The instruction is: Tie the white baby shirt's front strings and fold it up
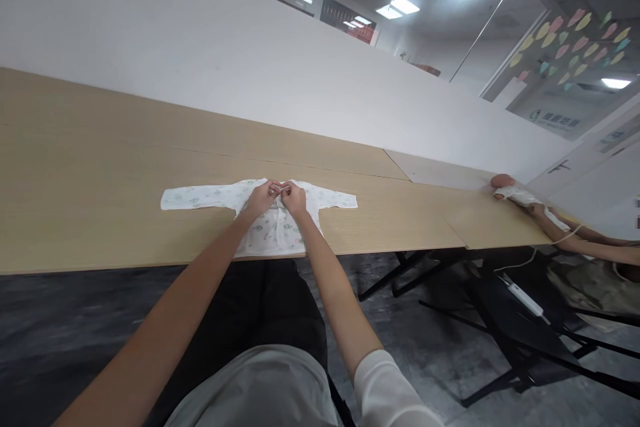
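A small white baby shirt [260, 230] with a faint coloured print lies spread on the wooden table, both long sleeves stretched out sideways. Its lower hem reaches the table's near edge. At the collar, my left hand [264, 197] pinches the fabric just left of the front opening. My right hand [294, 199] pinches the other side of the collar, fingertips close to those of the left. Whatever small fastening may lie between the fingertips is hidden by them.
The light wooden table [100, 160] runs along a white wall [200, 60]. At its far right, another person's arms [600, 250] reach to a doll [520, 197] in white clothing. Below stands a black folding chair [520, 327] with a white power strip [523, 297] on it.
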Available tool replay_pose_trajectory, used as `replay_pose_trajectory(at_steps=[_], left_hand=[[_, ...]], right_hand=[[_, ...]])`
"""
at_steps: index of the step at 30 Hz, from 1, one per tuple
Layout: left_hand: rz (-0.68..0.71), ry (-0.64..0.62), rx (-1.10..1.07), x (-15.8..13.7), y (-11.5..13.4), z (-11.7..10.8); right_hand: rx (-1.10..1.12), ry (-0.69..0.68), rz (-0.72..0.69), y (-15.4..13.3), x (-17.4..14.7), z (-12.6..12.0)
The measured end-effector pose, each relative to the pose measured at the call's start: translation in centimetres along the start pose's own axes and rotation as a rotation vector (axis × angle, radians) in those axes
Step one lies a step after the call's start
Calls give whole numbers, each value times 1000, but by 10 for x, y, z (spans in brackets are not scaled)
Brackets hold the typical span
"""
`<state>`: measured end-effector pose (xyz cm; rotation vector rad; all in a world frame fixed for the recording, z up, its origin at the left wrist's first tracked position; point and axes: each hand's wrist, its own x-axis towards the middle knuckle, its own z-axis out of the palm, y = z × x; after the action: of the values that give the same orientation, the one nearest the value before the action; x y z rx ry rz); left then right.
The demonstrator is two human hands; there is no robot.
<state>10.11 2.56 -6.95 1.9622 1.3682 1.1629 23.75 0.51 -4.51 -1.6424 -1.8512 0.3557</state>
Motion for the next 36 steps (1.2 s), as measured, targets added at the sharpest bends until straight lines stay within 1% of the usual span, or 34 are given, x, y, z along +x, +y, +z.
replay_pose_trajectory(at_steps=[3, 6, 8, 12, 14, 17, 20, 23, 26, 28, 32, 36], left_hand=[[-10, -37, -20, 2, -3, -1], [-11, -107, 4, 2, -4, -7], [-7, -171, 85, -1, -3, -13], [-15, -259, 433, -9, 3, -23], [13, -302, 543, -12, 4, -25], [52, -343, 591, -11, 2, -27], [65, -354, 598, -6, -1, -28], [125, -329, 576, -5, 0, -28], [161, -221, 531, -12, 3, -23], [163, -155, 485, -17, 3, -20], [150, -112, 398, -22, -1, -16], [156, -97, 356, -20, -5, -15]], right_hand=[[-8, 23, 19, -1, 1, 1], [85, 19, 29, 1, 5, 4], [172, 21, 46, 4, 10, 7], [303, 34, 126, 8, 19, 6], [338, 59, 173, 9, 20, 2], [317, 70, 185, 10, 15, -4], [243, -11, 119, 11, 4, -4], [137, -51, 8, 11, -5, -1], [24, -38, -94, 9, -11, 0], [-7, -48, -133, 9, -12, -1], [4, -62, -152, 9, -14, -5], [78, -109, -99, 11, -15, -7]])
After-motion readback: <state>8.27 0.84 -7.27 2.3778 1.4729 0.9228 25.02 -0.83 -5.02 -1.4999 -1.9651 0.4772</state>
